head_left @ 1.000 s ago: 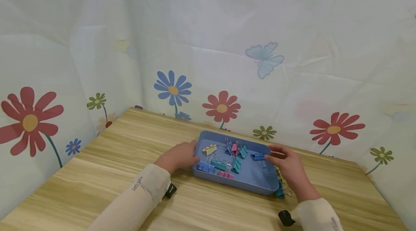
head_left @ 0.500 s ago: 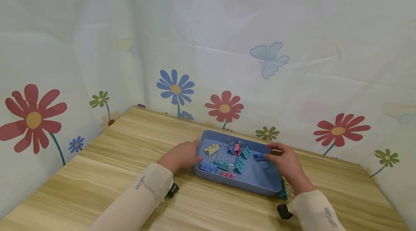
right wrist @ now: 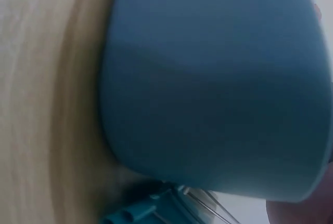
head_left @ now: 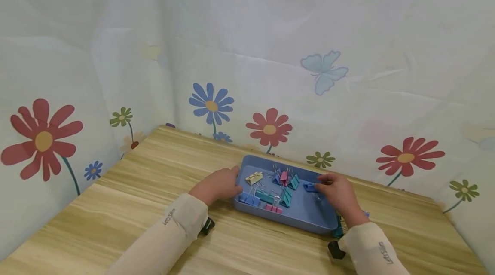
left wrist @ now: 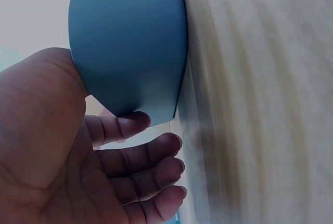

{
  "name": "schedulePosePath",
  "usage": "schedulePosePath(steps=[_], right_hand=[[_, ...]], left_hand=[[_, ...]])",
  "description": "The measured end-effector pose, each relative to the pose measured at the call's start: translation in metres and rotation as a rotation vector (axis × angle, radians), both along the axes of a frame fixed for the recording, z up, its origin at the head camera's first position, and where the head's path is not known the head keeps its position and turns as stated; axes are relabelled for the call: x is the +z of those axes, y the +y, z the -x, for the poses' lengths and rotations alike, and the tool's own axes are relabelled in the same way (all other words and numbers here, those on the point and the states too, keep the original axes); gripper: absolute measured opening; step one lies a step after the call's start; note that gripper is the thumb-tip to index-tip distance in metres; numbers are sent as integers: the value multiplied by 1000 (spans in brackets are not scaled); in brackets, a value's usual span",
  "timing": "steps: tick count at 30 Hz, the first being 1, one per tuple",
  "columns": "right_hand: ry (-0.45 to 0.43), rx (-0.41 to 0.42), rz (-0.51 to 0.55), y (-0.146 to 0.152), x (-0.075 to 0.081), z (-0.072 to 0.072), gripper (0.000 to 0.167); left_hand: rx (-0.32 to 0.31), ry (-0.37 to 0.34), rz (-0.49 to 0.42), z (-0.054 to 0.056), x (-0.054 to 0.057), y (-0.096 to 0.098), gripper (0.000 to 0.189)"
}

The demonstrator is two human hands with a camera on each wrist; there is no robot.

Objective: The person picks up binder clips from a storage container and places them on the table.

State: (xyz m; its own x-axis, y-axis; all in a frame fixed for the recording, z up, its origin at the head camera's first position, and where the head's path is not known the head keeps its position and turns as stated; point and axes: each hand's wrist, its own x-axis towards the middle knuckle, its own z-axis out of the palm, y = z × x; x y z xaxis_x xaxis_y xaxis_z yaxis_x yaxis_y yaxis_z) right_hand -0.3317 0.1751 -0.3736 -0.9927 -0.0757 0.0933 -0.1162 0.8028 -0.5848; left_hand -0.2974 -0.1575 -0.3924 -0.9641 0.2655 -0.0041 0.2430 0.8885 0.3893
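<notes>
A shallow blue tray (head_left: 284,218) stands on the wooden table, with several binder clips inside in yellow, blue, teal and pink. My left hand (head_left: 220,184) grips its left end, thumb over the rim; in the left wrist view, the index fingertip (left wrist: 136,122) touches the outer wall while the other fingers are loosely bent. At the opposite end my right hand (head_left: 338,191) grips the back right corner, its thumb reaching over the side. Right by that thumb lies a blue binder clip (head_left: 310,187), partly covered. The right wrist view shows mostly the tray's outer wall (right wrist: 218,78).
Teal binder clips (head_left: 338,228) lie outside the tray against its right side, partly under my right wrist. A blue clip (head_left: 366,214) shows beyond that wrist. A white sheet (head_left: 247,51) printed with flowers hangs close behind the table (head_left: 154,172).
The whole head view has shifted slightly to the right. Both hands stay at the tray, and my right hand sits a little farther left over its end.
</notes>
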Motion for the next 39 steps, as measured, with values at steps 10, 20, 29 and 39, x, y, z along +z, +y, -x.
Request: schedulePosePath(steps=[10, 20, 29, 39], right_hand=[[52, -43, -22, 2, -4, 1, 24], [80, -29, -36, -1, -8, -2, 21], [81, -10, -22, -2, -8, -4, 19], [64, 26, 29, -3, 6, -10, 21]], left_hand=[[6, -15, -22, -1, 3, 2, 70], [22, -37, -25, -1, 2, 2, 71], [26, -36, -30, -1, 2, 3, 70], [34, -47, -47, -3, 4, 1, 70]])
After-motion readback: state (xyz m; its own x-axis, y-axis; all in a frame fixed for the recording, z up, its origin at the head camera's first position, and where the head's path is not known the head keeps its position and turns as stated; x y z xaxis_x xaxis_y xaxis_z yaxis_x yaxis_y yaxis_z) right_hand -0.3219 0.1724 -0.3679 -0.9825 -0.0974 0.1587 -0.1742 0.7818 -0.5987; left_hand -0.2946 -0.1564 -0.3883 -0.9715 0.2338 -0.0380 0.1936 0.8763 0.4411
